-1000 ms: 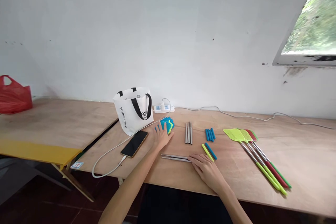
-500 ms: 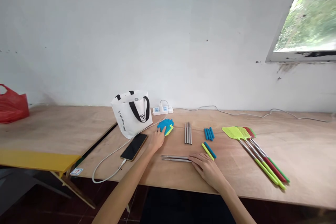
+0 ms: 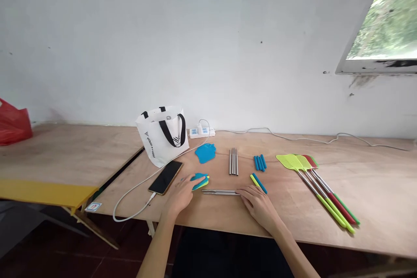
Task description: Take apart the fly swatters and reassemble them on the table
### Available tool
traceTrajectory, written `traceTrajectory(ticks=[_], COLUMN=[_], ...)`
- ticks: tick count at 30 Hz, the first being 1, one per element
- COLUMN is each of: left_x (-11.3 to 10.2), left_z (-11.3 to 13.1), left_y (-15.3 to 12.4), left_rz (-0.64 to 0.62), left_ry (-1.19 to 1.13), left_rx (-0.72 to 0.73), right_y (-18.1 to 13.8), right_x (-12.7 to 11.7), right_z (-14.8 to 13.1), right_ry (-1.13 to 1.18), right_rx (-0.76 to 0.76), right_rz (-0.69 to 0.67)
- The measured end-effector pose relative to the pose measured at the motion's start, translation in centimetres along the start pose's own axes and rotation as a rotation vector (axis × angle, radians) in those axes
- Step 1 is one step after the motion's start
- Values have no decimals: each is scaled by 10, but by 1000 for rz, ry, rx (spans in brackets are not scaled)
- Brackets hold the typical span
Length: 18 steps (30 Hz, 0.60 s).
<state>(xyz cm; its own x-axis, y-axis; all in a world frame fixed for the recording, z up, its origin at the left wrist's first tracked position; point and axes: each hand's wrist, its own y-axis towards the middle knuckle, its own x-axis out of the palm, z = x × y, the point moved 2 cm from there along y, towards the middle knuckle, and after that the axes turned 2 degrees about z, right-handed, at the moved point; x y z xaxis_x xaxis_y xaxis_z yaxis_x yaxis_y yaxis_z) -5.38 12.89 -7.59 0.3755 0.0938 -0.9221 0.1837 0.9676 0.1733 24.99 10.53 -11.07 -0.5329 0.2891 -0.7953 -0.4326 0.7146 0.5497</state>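
Note:
My left hand (image 3: 181, 194) is closed on a few flat fly swatter heads (image 3: 199, 181), blue and yellow-green, low over the near part of the table. Another blue swatter head (image 3: 206, 153) lies farther back. My right hand (image 3: 259, 206) rests on the table, its fingers closed over the right ends of thin metal rods (image 3: 220, 192) that lie sideways. Just beyond it are a yellow-green and a blue handle tube (image 3: 259, 183), partly covered by the hand. Several upright-laid metal rods (image 3: 233, 161) and short blue tubes (image 3: 259, 163) form two groups behind.
Several assembled fly swatters (image 3: 325, 195) lie at the right. A phone (image 3: 165, 177) on a white cable, a white tote bag (image 3: 163, 139) and a power strip (image 3: 202, 132) occupy the left and back. A gap separates this table from another with a red bag (image 3: 14, 124).
My left hand has drawn back toward me with the blue and yellow-green swatter heads, leaving a blue one behind. My right hand stays at the rods, which now lie closer together.

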Motion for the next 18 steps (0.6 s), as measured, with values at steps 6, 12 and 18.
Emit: traceTrajectory(ticks=[6,12,18], left_x=[-27,-35,-26], left_z=[6,-21,-33], left_y=[-9,-1,7], left_rz=[-48,-190,18], left_ry=[-179,-510,109], left_rx=[-77,-269,-339], right_y=[-3,-2,0], right_x=[5,5,1], right_z=[8,7,0], right_ry=[-4,24,-15], right_rx=[7,7,-7], right_rz=[-7,4,22])
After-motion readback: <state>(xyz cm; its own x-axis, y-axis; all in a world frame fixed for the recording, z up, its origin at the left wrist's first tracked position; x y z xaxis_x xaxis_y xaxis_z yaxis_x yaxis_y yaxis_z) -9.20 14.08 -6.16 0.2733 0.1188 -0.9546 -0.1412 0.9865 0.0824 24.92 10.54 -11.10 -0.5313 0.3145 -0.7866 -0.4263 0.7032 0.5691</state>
